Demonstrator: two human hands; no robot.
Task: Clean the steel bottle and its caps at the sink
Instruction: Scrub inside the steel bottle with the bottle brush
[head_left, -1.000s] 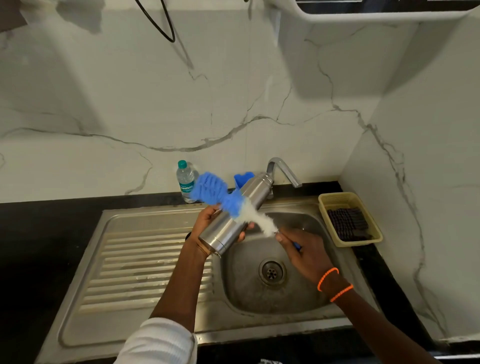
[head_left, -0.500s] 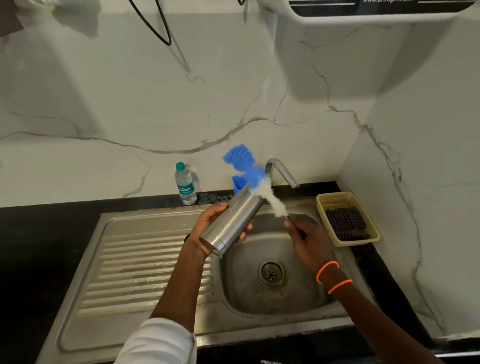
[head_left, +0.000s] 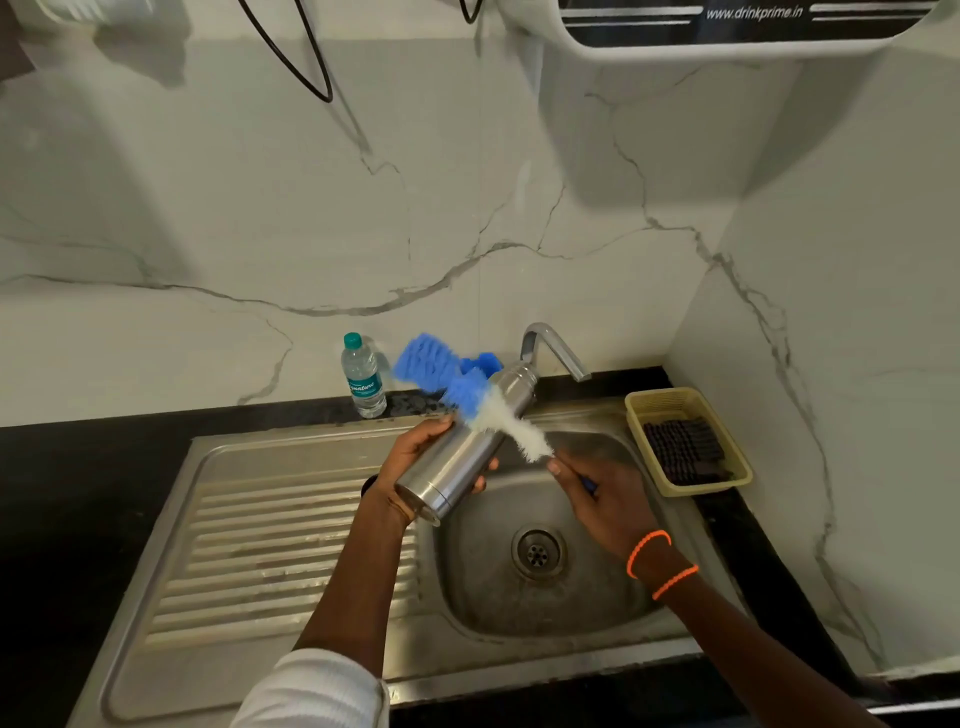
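Left hand (head_left: 415, 457) grips the steel bottle (head_left: 467, 447) around its lower body, fingers wrapped. The bottle is tilted, base near-left, neck far-right, held over the far-left edge of the sink basin (head_left: 545, 597). Right hand (head_left: 608, 499) is clenched on the handle of the bottle brush (head_left: 467, 395). The brush lies across the bottle's upper body, white bristles toward the hand, blue head sticking out far-left and blurred. It looks like the outside is being scrubbed, though I can't tell whether the brush is pressing or just crossing in front.

Risks, as judgement:
- Bottle is probably wet or soapy. One-hand grip low on the body plus side load from the brush means it could slip and drop into the basin.
- The bottle's neck sits close under the tap (head_left: 556, 353). A bigger stroke could knock it.
- The blue head swings near the plastic water bottle (head_left: 363, 376) on the far counter. It's light and upright, so a wide stroke could tip it.
- Brush flick could throw suds at the wall or into the yellow basket (head_left: 685, 447) to the right.
- Bottle mouth isn't visible, so I can't tell whether it's open or capped.

Counts:
- steel bottle: 1
- brush: 1
- plastic water bottle: 1
- tap: 1
- basin: 1, drain (head_left: 537, 551): 1
- yellow basket: 1, one dark scrub pad (head_left: 683, 449) inside
- blue object (head_left: 485, 361) behind the steel bottle: 1, mostly hidden, can't identify
- orange bands (head_left: 660, 564) on right wrist: 2
- caps: none clearly visible
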